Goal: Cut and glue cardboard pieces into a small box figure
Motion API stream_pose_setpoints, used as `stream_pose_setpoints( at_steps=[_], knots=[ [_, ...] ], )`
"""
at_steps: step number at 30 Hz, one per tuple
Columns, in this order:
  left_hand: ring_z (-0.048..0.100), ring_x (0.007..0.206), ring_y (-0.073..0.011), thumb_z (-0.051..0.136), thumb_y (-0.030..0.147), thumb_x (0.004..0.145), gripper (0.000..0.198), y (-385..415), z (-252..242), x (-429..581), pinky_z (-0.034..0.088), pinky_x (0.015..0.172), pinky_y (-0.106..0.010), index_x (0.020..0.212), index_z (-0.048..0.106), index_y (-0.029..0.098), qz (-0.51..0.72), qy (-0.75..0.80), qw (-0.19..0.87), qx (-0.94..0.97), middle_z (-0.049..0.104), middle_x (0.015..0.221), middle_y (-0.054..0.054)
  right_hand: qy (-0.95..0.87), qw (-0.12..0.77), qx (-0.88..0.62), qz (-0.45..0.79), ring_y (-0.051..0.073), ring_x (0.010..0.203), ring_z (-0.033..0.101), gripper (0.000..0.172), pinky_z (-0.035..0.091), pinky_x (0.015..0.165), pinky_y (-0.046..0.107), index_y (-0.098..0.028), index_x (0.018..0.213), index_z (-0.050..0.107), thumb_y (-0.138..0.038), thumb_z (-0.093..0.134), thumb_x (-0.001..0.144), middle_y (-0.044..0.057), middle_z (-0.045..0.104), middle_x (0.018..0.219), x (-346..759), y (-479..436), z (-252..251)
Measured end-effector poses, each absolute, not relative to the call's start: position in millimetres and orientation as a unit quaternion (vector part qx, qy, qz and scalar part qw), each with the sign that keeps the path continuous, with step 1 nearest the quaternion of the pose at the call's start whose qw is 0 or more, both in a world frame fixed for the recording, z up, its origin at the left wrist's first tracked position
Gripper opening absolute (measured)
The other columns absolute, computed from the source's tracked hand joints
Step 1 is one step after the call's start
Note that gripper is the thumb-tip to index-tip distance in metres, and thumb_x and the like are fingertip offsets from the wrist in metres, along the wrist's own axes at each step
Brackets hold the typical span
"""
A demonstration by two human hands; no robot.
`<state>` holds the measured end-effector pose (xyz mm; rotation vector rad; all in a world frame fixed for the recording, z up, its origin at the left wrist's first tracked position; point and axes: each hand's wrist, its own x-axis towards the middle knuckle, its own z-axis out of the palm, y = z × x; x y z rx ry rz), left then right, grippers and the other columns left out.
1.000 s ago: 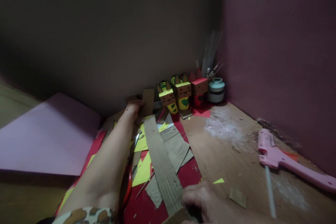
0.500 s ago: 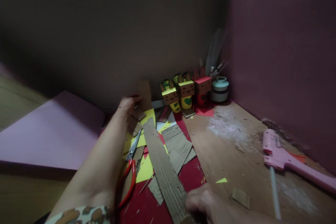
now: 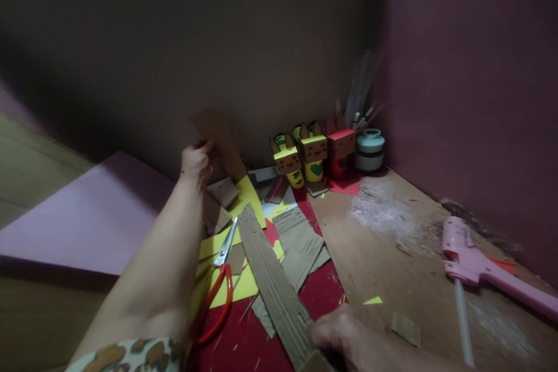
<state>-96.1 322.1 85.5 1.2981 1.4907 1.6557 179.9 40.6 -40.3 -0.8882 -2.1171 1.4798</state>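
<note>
The right hand is cut off at the lower edge, so its grip cannot be told; a blurred brown cardboard piece is pinched by the left hand.

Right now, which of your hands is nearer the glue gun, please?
Right. The right hand lies left of the glue gun; the left hand holds cardboard much farther left.

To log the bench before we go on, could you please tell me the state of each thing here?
Left hand, fingers pinched on cardboard piece, held above the table.
Right hand, resting on the near end of cardboard strip; grip unclear.
Scissors, lying flat, blades shut.
Glue gun, lying on its side, stick loaded.
Jar, upright, lid on.
Paper figures, standing upright.
</note>
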Motion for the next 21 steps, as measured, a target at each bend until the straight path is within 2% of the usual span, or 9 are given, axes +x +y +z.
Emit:
stream_pose_setpoints(
  at_steps=[5,12,14,16,18,21],
  knots=[
    [0.064,0.105,-0.0250,0.062,0.034,0.094,0.036,332,115,-104,0.056,0.087,-0.046,0.125,0.058,0.017,0.691,0.541,0.150,0.456,0.061,0.125,-0.010,-0.762,0.214,-0.325,0.517,0.008,0.048,0.031,0.028,0.015,0.047,0.027,-0.021,0.053,0.028,-0.018,0.056,0.058,-0.006,0.028,0.051,181,40,-38],
    [0.064,0.104,-0.0246,0.062,0.033,0.094,0.033,323,168,-132,0.056,0.087,-0.046,0.121,0.060,0.016,0.762,0.509,-0.066,0.396,0.063,0.123,-0.010,-0.775,0.167,-0.341,0.506,0.008,0.050,0.033,0.029,0.016,0.048,0.026,-0.021,0.053,0.029,-0.018,0.058,0.060,-0.007,0.030,0.053,180,42,-31],
    [0.064,0.100,-0.0204,0.062,0.022,0.094,0.020,318,186,-136,0.054,0.088,-0.041,0.111,0.061,0.013,0.769,0.494,-0.111,0.390,0.065,0.113,-0.007,-0.777,0.158,-0.350,0.499,0.008,0.051,0.034,0.029,0.018,0.048,0.026,-0.020,0.054,0.030,-0.018,0.058,0.062,-0.007,0.032,0.054,180,42,-30],
    [0.060,0.095,-0.0129,0.057,0.005,0.092,0.008,311,205,-137,0.049,0.092,-0.030,0.099,0.056,0.010,0.772,0.479,-0.147,0.391,0.063,0.099,-0.002,-0.775,0.157,-0.355,0.499,0.008,0.053,0.036,0.026,0.020,0.048,0.025,-0.020,0.056,0.031,-0.018,0.056,0.064,-0.006,0.034,0.056,181,40,-28],
    [0.055,0.092,-0.0082,0.052,-0.003,0.092,0.014,302,221,-138,0.045,0.092,-0.022,0.093,0.050,0.010,0.770,0.465,-0.178,0.400,0.058,0.093,0.001,-0.770,0.156,-0.355,0.506,0.009,0.054,0.039,0.022,0.022,0.049,0.024,-0.020,0.057,0.033,-0.018,0.054,0.065,-0.006,0.037,0.057,181,38,-25],
    [0.052,0.099,-0.0070,0.044,-0.005,0.094,0.017,283,239,-141,0.041,0.094,-0.019,0.099,0.044,0.012,0.759,0.456,-0.214,0.412,0.055,0.101,-0.002,-0.761,0.162,-0.358,0.516,0.010,0.057,0.043,0.015,0.025,0.050,0.024,-0.020,0.059,0.038,-0.019,0.052,0.066,-0.005,0.043,0.059,182,35,-18]
  ],
)
